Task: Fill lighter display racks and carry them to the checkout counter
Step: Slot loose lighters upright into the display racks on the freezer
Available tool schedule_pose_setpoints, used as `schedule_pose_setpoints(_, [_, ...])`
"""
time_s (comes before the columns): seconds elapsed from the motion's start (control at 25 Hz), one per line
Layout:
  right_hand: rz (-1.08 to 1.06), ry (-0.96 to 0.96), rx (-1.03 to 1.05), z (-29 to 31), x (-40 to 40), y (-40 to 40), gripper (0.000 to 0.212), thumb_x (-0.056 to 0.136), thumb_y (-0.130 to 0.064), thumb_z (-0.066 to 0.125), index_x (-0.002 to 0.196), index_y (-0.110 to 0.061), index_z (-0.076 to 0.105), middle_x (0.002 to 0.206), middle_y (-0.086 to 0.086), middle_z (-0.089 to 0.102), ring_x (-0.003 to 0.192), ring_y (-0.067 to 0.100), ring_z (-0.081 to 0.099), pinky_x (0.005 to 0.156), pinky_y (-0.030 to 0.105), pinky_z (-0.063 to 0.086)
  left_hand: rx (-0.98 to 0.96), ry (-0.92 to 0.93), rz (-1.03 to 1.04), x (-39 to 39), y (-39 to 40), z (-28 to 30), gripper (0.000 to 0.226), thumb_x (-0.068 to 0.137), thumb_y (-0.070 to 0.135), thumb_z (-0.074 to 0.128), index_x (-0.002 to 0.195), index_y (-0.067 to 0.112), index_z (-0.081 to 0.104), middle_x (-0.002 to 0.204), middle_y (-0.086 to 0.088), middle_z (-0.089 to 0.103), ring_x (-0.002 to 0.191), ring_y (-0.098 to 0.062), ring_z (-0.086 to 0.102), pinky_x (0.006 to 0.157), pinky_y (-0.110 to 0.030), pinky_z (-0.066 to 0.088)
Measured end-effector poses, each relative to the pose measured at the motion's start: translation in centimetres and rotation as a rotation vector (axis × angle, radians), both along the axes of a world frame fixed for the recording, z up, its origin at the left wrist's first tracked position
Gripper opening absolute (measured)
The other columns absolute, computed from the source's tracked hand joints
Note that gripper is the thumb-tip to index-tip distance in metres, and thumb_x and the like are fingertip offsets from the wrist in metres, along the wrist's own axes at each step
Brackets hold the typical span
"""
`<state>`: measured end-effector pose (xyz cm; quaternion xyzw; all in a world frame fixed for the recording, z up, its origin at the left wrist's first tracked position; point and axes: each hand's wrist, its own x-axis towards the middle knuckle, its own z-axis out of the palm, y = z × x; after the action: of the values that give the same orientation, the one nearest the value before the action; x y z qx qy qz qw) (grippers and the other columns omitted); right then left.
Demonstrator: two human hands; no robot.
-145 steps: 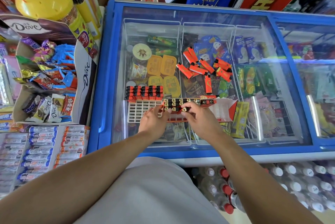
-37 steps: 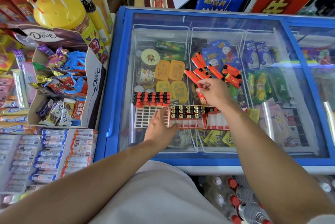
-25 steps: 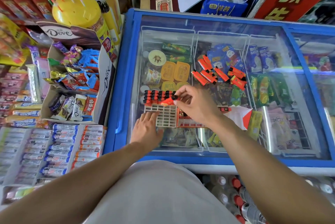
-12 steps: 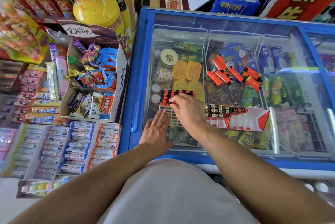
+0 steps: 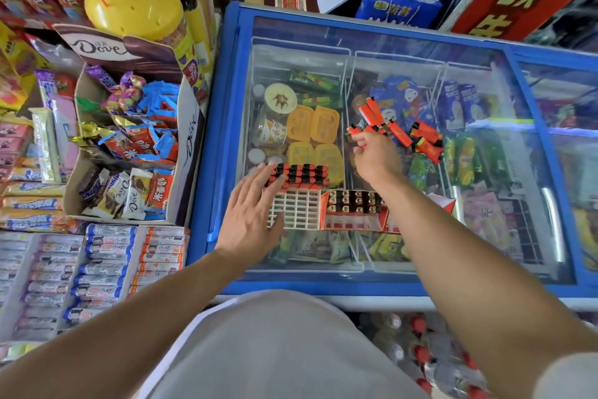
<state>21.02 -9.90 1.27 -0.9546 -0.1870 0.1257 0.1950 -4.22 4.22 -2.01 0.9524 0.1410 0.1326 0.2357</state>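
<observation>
my left hand (image 5: 250, 208) lies flat, fingers spread, on the white rack (image 5: 297, 209) on the freezer lid (image 5: 485, 52), fingertips touching its row of lighters (image 5: 299, 174). my right hand (image 5: 372, 157) pinches one loose lighter (image 5: 356, 131) at the pile (image 5: 424, 136). red rack (image 5: 354, 209) sits just right of the white.
</observation>
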Motion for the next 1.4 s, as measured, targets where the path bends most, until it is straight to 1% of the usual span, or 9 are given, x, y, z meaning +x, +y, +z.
schedule_pose_setpoints(0.08, [-0.005,0.021,-0.085,-1.6,2.2,-0.3,0.032,0.097,-0.015,0.06,0.128,-0.022,0.066,0.126,0.001,0.068,0.111,0.023,0.065,0.089,0.042,0.055,0.115,0.197,-0.076,0.8,0.0,-0.1,0.09,0.091,0.032,0.059,0.162,0.01,0.009,0.17,-0.009,0.003,0.157,-0.025,-0.004,0.127,-0.05,0.009])
schedule_pose_setpoints(0.2, [-0.011,-0.019,-0.1,-2.9,3.8,0.0,0.028,0.095,-0.025,0.066,0.122,-0.021,0.068,0.119,0.004,0.07,0.101,0.023,0.067,0.083,0.039,0.056,0.184,0.35,-0.121,0.7,-0.3,-0.8,0.104,0.091,0.036,0.061,0.159,0.009,-0.012,0.169,-0.009,-0.013,0.155,-0.024,-0.017,0.127,-0.047,0.005])
schedule_pose_setpoints(0.48, [0.028,-0.038,-0.278,-3.6,6.0,1.3,0.02,0.088,-0.033,0.074,0.093,-0.015,0.071,0.097,0.004,0.069,0.079,0.025,0.065,0.069,0.038,0.058,0.178,0.425,-0.129,0.8,-0.2,-0.4,0.105,0.089,0.032,0.059,0.159,0.01,-0.017,0.167,-0.006,-0.022,0.154,-0.023,-0.022,0.127,-0.047,0.005])
schedule_pose_setpoints(0.64, [0.001,0.005,-0.011,0.3,4.6,0.4,0.026,0.091,-0.029,0.071,0.112,-0.018,0.06,0.094,-0.006,0.061,0.083,0.017,0.058,0.07,0.031,0.045,0.14,0.391,-0.092,0.8,-0.5,-0.2,0.108,0.087,0.032,0.066,0.16,0.012,-0.011,0.169,-0.005,-0.014,0.155,-0.022,-0.017,0.127,-0.049,0.003])
schedule_pose_setpoints(0.76, [0.038,0.078,0.188,3.9,2.4,-3.3,0.035,0.085,-0.04,0.076,0.11,-0.019,0.063,0.094,-0.008,0.07,0.082,0.013,0.065,0.073,0.033,0.049,0.1,0.336,-0.063,0.8,-1.3,0.2,0.108,0.086,0.028,0.071,0.162,0.012,-0.004,0.17,-0.007,-0.01,0.156,-0.026,-0.011,0.127,-0.049,-0.002])
schedule_pose_setpoints(0.88, [0.096,0.223,0.161,6.2,-0.6,-8.6,0.03,0.089,-0.045,0.07,0.106,-0.02,0.066,0.091,-0.009,0.071,0.081,0.012,0.067,0.076,0.033,0.051,0.123,0.282,-0.172,1.6,-3.1,0.8,0.1,0.089,0.025,0.067,0.163,0.016,0.0,0.17,-0.008,-0.008,0.157,-0.027,-0.009,0.126,-0.051,0.006])
schedule_pose_setpoints(0.96, [0.122,0.294,0.073,7.0,-2.6,-11.5,0.026,0.094,-0.046,0.062,0.103,-0.022,0.065,0.082,-0.009,0.067,0.073,0.01,0.063,0.066,0.028,0.047,0.194,0.291,-0.319,2.3,-4.5,1.2,0.093,0.095,0.03,0.061,0.163,0.019,-0.001,0.17,-0.007,-0.012,0.156,-0.025,-0.014,0.127,-0.047,0.001])
schedule_pose_setpoints(1.16, [0.107,0.207,0.077,4.8,-4.8,-14.4,0.015,0.089,-0.032,0.074,0.102,-0.031,0.068,0.084,-0.018,0.064,0.07,-0.009,0.056,0.057,0.014,0.036,0.412,0.462,-0.596,4.8,-7.2,2.1,0.093,0.1,0.04,0.047,0.157,0.024,-0.025,0.16,-0.006,-0.039,0.148,-0.024,-0.036,0.125,-0.05,-0.008])
schedule_pose_setpoints(1.4, [0.06,0.144,0.217,2.8,-6.1,-13.7,0.016,0.085,-0.018,0.077,0.094,-0.023,0.065,0.076,-0.022,0.06,0.069,-0.01,0.058,0.066,0.011,0.047,0.5,0.601,-0.553,6.2,-9.4,3.0,0.097,0.101,0.044,0.045,0.154,0.012,-0.03,0.159,-0.012,-0.039,0.147,-0.031,-0.035,0.124,-0.053,-0.01])
